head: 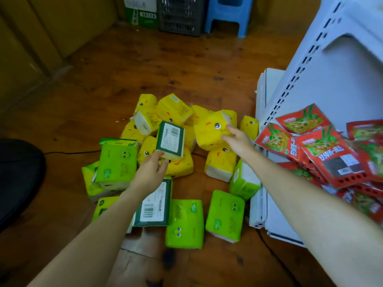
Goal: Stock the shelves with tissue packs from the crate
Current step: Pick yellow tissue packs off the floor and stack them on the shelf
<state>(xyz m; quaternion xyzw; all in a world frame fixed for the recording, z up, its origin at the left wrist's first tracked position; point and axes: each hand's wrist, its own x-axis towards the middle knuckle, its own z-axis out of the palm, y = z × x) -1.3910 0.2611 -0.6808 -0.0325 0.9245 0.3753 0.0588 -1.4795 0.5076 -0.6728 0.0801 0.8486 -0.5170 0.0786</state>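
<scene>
Pinched between thumb and fingers of the left hand [150, 172], a dark-green tissue pack [170, 139] tilts above the heap, while the right hand [238, 139] curls round a yellow pack [209, 129] (glossy film, printed face). Soft, blocky lime packs [184, 222] lie scattered on the wooden floor [145, 65] beside the white shelf [331, 79].

Ten or eleven yellow tissue packs [220, 162], overlapping too much for a sure count; six lime-green packs [184, 222]; two dark green packs [171, 139]; at least six red snack packets [331, 154] at right; one blue stool [228, 17] and one dark crate [180, 17] at top
</scene>
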